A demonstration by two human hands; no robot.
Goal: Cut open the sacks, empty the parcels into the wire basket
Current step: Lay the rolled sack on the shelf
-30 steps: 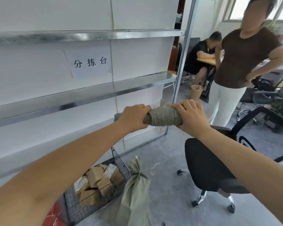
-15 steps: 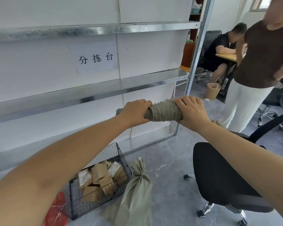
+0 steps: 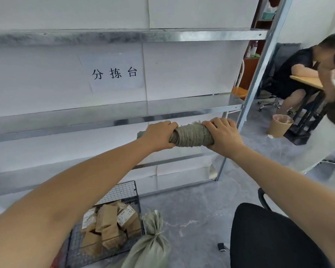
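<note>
I hold a rolled-up grey-green woven sack (image 3: pixel 191 135) out in front of me at the height of the middle metal shelf. My left hand (image 3: pixel 159 135) grips its left end and my right hand (image 3: pixel 222 137) grips its right end, fingers curled over the roll. Below on the floor stands a black wire basket (image 3: pixel 122 192) with several brown cardboard parcels (image 3: pixel 108 227) inside. A full sack (image 3: pixel 151 246) with its neck tied leans against the basket's right side.
A metal shelving rack (image 3: pixel 162 113) with a paper sign fills the wall ahead. A black office chair (image 3: pixel 269 238) stands at my lower right. One person sits at a desk (image 3: pixel 306 84) at the right and another stands at the right edge, beside a brown bin (image 3: pixel 279 125).
My view has swung left and closer to the rack, so the standing person slid toward the right edge. Both hands keep the same grip on the rolled sack.
</note>
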